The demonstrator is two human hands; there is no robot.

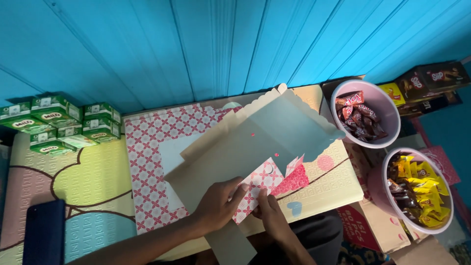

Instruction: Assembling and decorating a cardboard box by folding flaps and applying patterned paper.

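Both hands work at the near edge of the flattened cardboard box [230, 147]. Left hand [216, 203] lies palm-down, fingers nearly straight, pinning the patterned paper flap [260, 186] flat against the board. Right hand [269, 212] pinches that flap's lower edge between thumb and fingertips, apparently to keep the fold aligned. Beyond the fingertips lies the red-patterned wrapping sheet [147, 157]; farther right stand two candy tubs [382, 105].

One head-worn camera, looking steeply down from above the person's own lap; close over the foam mat [83, 181] and flattened cardboard box [235, 147]; it faces the blue plank wall [196, 49]; no second view shares anything.
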